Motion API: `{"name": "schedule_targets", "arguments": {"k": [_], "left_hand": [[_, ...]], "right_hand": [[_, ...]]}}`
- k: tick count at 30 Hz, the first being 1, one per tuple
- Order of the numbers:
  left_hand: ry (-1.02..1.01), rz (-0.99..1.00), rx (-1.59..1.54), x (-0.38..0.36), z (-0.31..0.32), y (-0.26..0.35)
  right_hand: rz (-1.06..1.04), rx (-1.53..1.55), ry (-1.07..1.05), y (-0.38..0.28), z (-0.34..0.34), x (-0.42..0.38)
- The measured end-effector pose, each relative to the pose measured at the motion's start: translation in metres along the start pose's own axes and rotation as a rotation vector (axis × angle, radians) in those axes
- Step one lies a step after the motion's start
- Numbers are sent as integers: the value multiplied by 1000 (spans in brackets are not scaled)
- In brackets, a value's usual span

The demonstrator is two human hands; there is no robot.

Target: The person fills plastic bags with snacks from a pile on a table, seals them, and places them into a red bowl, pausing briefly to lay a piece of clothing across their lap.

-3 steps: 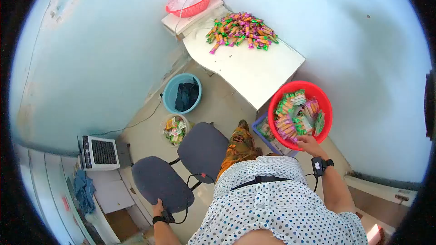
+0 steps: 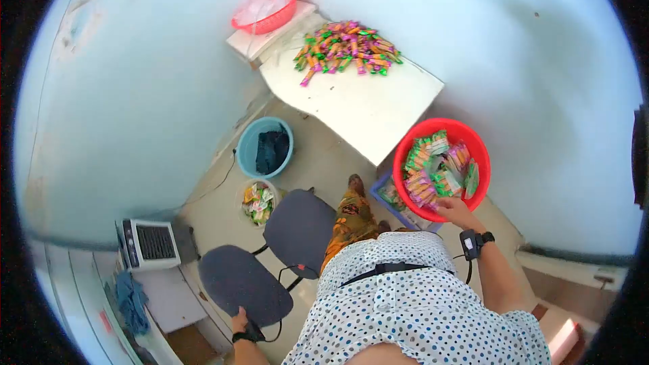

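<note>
My right hand [image 2: 458, 212] reaches over the near rim of a red tub [image 2: 481, 162], its fingers closed at the near end of a purple-and-clear packet of orange sticks [image 2: 420, 189]. Exactly how the fingertips meet the packet is partly hidden. Several more green and purple packets [image 2: 447, 182] lie inside the tub. On the lower left, my left hand [image 2: 240, 321] is closed on the edge of a dark grey chair [image 2: 243, 284], with part of the fingers hidden. Both wrists wear dark bands, and the right one carries a small device.
A white table [image 2: 365, 115] bears a heap of wrapped sticks [image 2: 348, 47]. Behind it stands a red basket [image 2: 277, 21] with clear plastic. A blue basin [image 2: 245, 149], a bucket of wrappers [image 2: 258, 204] and an air cooler [image 2: 152, 243] stand left. A purple-blue crate [image 2: 380, 192] sits below the tub.
The view has shifted slightly, so the table and tub appear a little farther left. Both hands keep their places on the chair and at the packet.
</note>
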State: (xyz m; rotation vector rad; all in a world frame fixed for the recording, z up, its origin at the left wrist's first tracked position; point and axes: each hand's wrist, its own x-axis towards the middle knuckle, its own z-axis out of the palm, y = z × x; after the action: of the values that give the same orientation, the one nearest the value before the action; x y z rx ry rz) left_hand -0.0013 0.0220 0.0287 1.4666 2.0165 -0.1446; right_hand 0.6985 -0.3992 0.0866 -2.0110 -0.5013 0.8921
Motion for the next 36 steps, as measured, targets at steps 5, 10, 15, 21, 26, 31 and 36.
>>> {"name": "schedule_targets", "arguments": {"k": [5,10,15,21,26,31,36], "left_hand": [[-356,-153,-377,8,-29,20],[-531,-51,-208,-18,79,190],[-699,25,-72,-38,139,303],[-755,-30,-23,3,116,377],[-750,-102,-9,50,57,427],[-853,-9,48,104,13,513],[-1063,307,127,149,50,625]], "right_hand": [[-79,-10,19,5,0,22],[-179,22,92,-42,-1,39],[-159,-328,222,-50,26,100],[-33,-615,183,-91,37,192],[154,-834,123,-111,44,248],[376,-990,63,-125,68,269],[456,-1047,24,-123,71,282]]}}
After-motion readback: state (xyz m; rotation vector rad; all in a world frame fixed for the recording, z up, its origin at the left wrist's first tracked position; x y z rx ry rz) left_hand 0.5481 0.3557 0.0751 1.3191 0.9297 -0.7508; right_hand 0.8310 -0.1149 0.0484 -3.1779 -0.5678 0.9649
